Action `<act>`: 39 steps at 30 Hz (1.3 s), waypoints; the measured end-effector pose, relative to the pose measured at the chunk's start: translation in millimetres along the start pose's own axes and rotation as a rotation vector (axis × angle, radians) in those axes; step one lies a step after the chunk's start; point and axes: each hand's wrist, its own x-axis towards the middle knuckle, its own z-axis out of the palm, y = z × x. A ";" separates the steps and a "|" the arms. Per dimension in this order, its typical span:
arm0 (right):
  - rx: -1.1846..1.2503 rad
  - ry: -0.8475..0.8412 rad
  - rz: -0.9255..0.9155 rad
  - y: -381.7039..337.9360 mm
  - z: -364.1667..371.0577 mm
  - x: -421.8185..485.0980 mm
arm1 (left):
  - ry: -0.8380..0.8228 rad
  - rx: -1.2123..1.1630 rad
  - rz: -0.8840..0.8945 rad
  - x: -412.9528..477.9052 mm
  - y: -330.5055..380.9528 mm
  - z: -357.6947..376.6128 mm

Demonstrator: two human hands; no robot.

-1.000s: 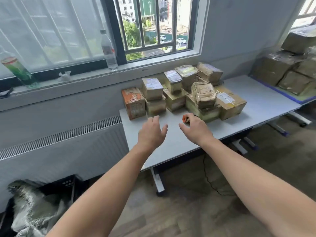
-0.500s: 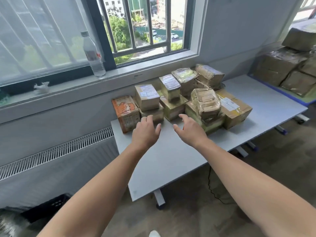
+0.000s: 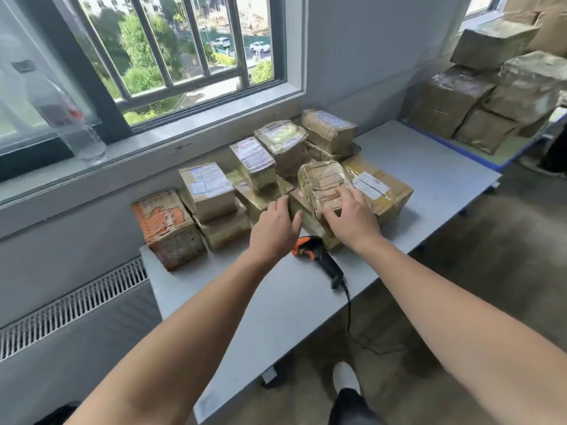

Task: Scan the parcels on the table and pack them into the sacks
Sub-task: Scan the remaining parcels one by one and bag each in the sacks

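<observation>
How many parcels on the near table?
11 showing: orange box far left; labelled box on a lower box; centre box on a gold box; green-labelled box; rear box on a crushed parcel; taped bundle on a base box; big box. Others may hide.

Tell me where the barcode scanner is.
In the head view the scanner lies on the table near its front edge, just below and between the left hand and right hand, in front of the parcels.

LEGIBLE TEXT: none that I can read | white shipping labels (image 3: 206, 179) on the parcels (image 3: 325, 136): print too blurred | orange box (image 3: 167, 222): printed marks unreadable | bottle (image 3: 70, 124) label: blurred
</observation>
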 end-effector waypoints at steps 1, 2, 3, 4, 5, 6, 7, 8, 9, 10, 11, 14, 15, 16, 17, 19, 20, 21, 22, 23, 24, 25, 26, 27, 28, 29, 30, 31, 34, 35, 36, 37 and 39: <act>0.006 -0.006 0.005 7.5 -2.9 9.1 | 0.007 -0.018 -0.003 8.9 6.3 6.0; 0.017 -0.014 0.002 14.5 -5.3 18.3 | 0.013 -0.037 -0.009 17.2 12.1 12.1; 0.029 -0.025 -0.005 21.0 -6.9 27.8 | 0.019 -0.053 -0.016 25.4 17.9 18.1; 0.045 -0.039 -0.011 27.3 -8.1 37.3 | 0.018 -0.068 -0.031 33.6 22.7 24.2; 0.064 -0.052 -0.016 33.3 -8.2 47.2 | 0.017 -0.082 -0.051 41.6 26.2 30.2; 0.081 -0.059 -0.025 38.7 -8.0 56.8 | 0.014 -0.098 -0.073 49.3 29.0 35.9; 0.093 -0.068 -0.033 43.5 -7.3 66.2 | 0.015 -0.114 -0.091 56.4 31.9 41.0; 0.099 -0.081 -0.041 48.3 -6.4 75.2 | 0.019 -0.131 -0.112 63.0 34.7 46.4; 0.102 -0.100 -0.048 52.7 -5.1 83.2 | 0.022 -0.146 -0.130 68.8 37.0 52.3; 0.104 -0.125 -0.055 56.4 -3.6 90.1 | 0.021 -0.157 -0.147 73.0 39.1 57.7; 0.107 -0.155 -0.060 59.8 -1.8 96.1 | 0.021 -0.166 -0.157 76.8 40.5 64.0; 0.112 -0.192 -0.098 68.2 4.6 105.2 | 0.008 -0.207 -0.165 85.4 39.0 82.8; 0.117 -0.181 -0.122 70.5 6.8 105.6 | -0.002 -0.221 -0.163 85.7 37.9 88.5; 0.126 -0.161 -0.149 72.6 9.6 105.4 | -0.011 -0.232 -0.163 84.6 37.4 93.2; 0.141 -0.139 -0.173 74.2 12.5 105.1 | -0.014 -0.243 -0.171 83.0 38.1 96.5; 0.188 -0.112 -0.200 73.6 18.3 104.7 | 0.032 -0.280 -0.211 79.6 38.9 99.0; 0.214 -0.107 -0.214 71.1 21.6 103.8 | 0.080 -0.298 -0.235 77.4 38.4 97.6; 0.236 -0.101 -0.237 67.1 24.8 102.6 | 0.134 -0.308 -0.256 75.2 36.8 95.1; 0.259 -0.092 -0.268 61.7 28.2 101.0 | 0.184 -0.312 -0.273 72.6 34.6 90.8; 0.286 -0.084 -0.299 54.9 31.6 98.7 | 0.233 -0.316 -0.287 68.8 31.8 85.5; 0.316 -0.079 -0.330 46.9 34.9 95.8 | 0.275 -0.315 -0.305 63.2 28.4 79.7; 0.343 -0.082 -0.360 38.7 38.8 92.2 | 0.314 -0.309 -0.324 55.8 24.4 73.6; 0.366 -0.092 -0.392 29.8 43.1 87.7 | 0.341 -0.296 -0.347 46.8 19.3 67.4; 0.382 -0.109 -0.423 21.7 48.5 82.5 | 0.361 -0.280 -0.370 37.0 13.0 61.9; 0.386 -0.129 -0.450 14.3 55.3 76.0 | 0.374 -0.264 -0.393 26.2 5.1 57.3; 0.383 -0.152 -0.472 7.6 63.2 68.2 | 0.382 -0.250 -0.419 14.6 -4.2 54.3; 0.377 -0.178 -0.486 2.2 72.1 59.3 | 0.384 -0.236 -0.446 2.3 -13.2 52.1; 0.377 -0.205 -0.494 -2.3 81.4 49.5 | 0.381 -0.219 -0.476 -10.1 -21.8 51.9; 0.397 -0.297 -0.512 -11.8 109.0 16.7 | 0.339 -0.189 -0.562 -49.6 -45.1 56.2; 0.394 -0.330 -0.509 -14.0 117.3 5.6 | 0.328 -0.189 -0.581 -62.4 -52.2 58.0; 0.384 -0.358 -0.501 -16.0 123.8 -5.1 | 0.321 -0.194 -0.598 -74.0 -58.8 59.4; 0.368 -0.382 -0.493 -17.2 130.1 -15.1 | 0.315 -0.205 -0.614 -84.7 -65.3 60.7; 0.340 -0.424 -0.486 -19.1 141.7 -33.8 | 0.295 -0.223 -0.635 -105.0 -77.1 61.8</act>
